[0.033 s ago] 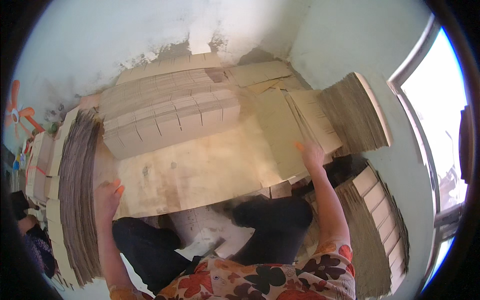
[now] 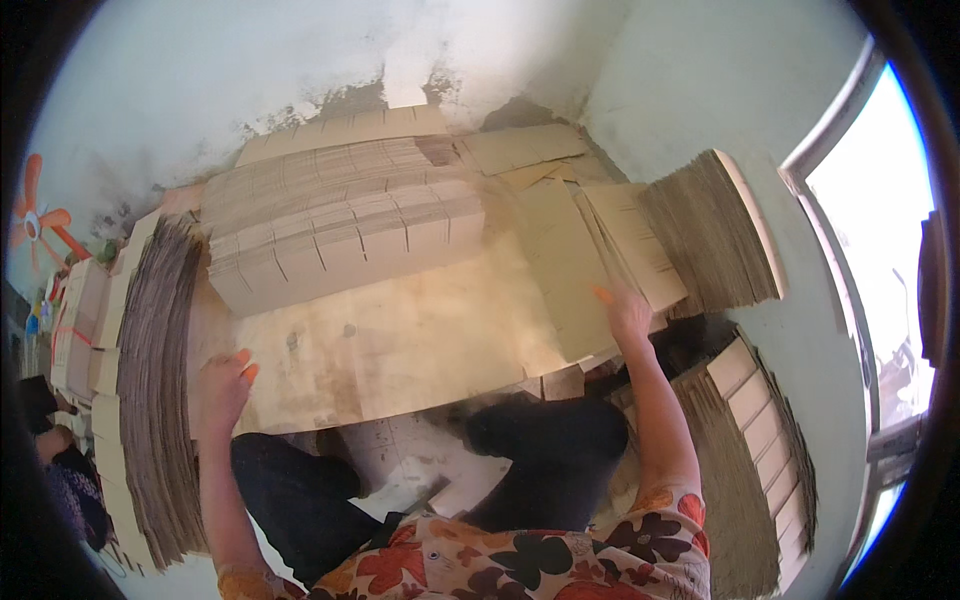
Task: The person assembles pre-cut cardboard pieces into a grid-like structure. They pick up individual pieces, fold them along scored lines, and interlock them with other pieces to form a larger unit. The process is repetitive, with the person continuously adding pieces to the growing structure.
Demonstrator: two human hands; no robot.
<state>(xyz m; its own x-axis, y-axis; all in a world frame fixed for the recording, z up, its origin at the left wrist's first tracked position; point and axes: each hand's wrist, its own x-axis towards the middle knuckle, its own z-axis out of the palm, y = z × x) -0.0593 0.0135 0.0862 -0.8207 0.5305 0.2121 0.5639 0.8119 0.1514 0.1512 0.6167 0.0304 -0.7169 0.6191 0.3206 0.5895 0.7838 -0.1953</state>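
Both hands look unchanged from the earlier frame: left hand (image 2: pixel 222 385) rests open at the near-left edge of the wooden board (image 2: pixel 400 340), while right hand (image 2: pixel 625 312) lies spread on a flat cardboard sheet (image 2: pixel 570 270) at the board's right edge.

No visible change between the two pictures. Left hand (image 2: pixel 222 385) sits at the same spot on the near left edge of the wooden board (image 2: pixel 400 340); right hand (image 2: pixel 628 312) on the same flat cardboard sheet (image 2: pixel 565 270).
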